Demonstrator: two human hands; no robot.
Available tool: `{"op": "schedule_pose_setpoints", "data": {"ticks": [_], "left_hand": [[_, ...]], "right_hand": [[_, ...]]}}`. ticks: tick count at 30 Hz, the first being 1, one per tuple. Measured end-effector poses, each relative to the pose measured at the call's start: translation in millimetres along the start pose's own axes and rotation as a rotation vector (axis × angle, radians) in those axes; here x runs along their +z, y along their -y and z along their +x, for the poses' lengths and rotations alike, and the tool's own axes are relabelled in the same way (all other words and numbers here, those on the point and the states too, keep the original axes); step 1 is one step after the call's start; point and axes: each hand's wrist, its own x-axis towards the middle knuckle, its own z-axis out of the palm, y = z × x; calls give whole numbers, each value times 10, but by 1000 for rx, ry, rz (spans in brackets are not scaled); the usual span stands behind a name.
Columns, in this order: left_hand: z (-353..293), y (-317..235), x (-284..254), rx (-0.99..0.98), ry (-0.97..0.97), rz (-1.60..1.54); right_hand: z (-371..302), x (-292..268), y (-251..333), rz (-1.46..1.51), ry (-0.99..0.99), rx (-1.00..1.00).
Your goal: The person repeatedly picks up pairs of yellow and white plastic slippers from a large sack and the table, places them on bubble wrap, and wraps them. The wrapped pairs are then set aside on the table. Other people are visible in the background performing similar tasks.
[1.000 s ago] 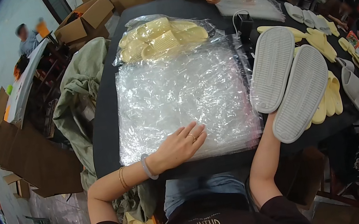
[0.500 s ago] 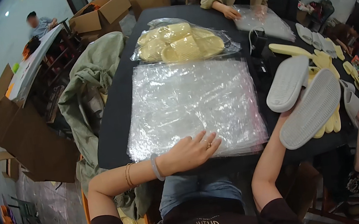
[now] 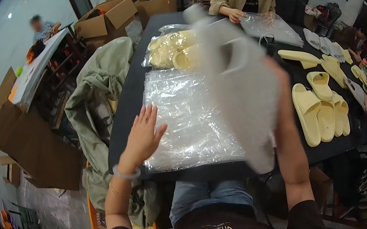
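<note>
Worktop (image 3: 126, 103): carrying clear bags (image 3: 187, 123).
Grey slippers (image 3: 246, 100): pointing longways away, covering bags' right side.
Right hand (image 3: 281, 87): holding slippers, blurring.
Left hand (image 3: 143, 136): hovering open, bags' left edge.

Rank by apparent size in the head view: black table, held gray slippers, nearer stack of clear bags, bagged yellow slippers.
Black table
Held gray slippers and nearer stack of clear bags: unsure, the blurred slippers being closer to the camera
Bagged yellow slippers, partly hidden

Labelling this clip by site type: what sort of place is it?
Probably a small packing workshop: a stack of clear plastic packaging and yellow slippers lie on a black table, with open cardboard boxes beyond.
</note>
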Motion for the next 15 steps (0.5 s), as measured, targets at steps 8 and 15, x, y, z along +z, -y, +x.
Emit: {"op": "schedule_pose_setpoints", "data": {"ticks": [8,15], "left_hand": [[226,304,395,156,90,-43],[240,244,869,114,41,196]], "right_hand": [[-114,914,-645,-908,124,-176],[-332,626,-1591,-994,43,31]]}}
